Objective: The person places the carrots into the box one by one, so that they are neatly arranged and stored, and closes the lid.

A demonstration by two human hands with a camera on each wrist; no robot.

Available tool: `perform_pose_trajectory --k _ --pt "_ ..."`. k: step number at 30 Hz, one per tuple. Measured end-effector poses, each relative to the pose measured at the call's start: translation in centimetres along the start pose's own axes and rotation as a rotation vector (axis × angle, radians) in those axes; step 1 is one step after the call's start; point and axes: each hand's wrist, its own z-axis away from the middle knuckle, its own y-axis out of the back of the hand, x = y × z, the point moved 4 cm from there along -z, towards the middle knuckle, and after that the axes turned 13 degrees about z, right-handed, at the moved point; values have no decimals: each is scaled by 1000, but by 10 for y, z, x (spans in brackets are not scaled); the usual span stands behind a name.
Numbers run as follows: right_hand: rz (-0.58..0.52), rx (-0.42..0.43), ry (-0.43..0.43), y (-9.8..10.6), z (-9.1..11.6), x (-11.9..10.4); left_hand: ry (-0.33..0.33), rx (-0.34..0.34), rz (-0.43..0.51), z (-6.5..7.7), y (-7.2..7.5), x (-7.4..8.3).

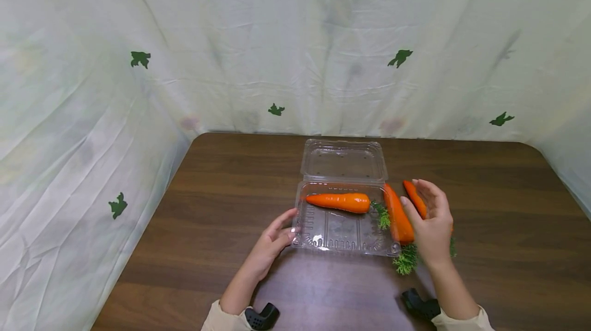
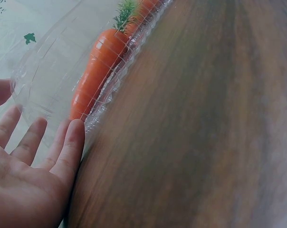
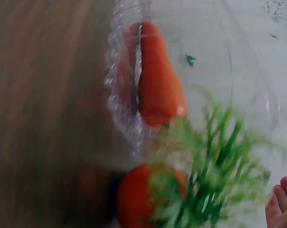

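Observation:
A clear plastic clamshell box [image 1: 341, 228] lies with its lid [image 1: 343, 161] folded back. Inside it is a carrot [image 1: 339, 201] with green leaves, its narrow tip to the left. My left hand [image 1: 270, 244] touches the box's left edge with extended, spread fingers. Against the box's right side lies a second carrot [image 1: 398, 215], leaves toward me. My right hand [image 1: 431, 223] is over a third carrot [image 1: 415, 199], its thumb and fingers apart; the hand hides much of that carrot. In the right wrist view, leaves [image 3: 215, 161] blur across the foreground.
Brown wood-grain table [image 1: 221, 182] surrounds the box. A pale curtain [image 1: 295, 54] with green leaf prints hangs behind the table and at both sides. Black devices are strapped at my left wrist [image 1: 261, 316] and right wrist [image 1: 420, 304].

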Motion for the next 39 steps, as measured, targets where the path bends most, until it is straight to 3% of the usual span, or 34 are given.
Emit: perform_pose_trajectory --k 11,18,24,32,39 --pt "156 30 -40 24 7 -2 4 -2 -11 0 0 0" --pt "175 52 -45 38 11 25 1 4 0 0 0 1" --pt "197 62 -36 47 14 35 2 5 0 0 0 1" --pt "237 55 -92 54 20 51 -10 -11 -3 0 1 0" --pt "350 9 -188 56 25 62 -4 -5 -7 0 1 -1"
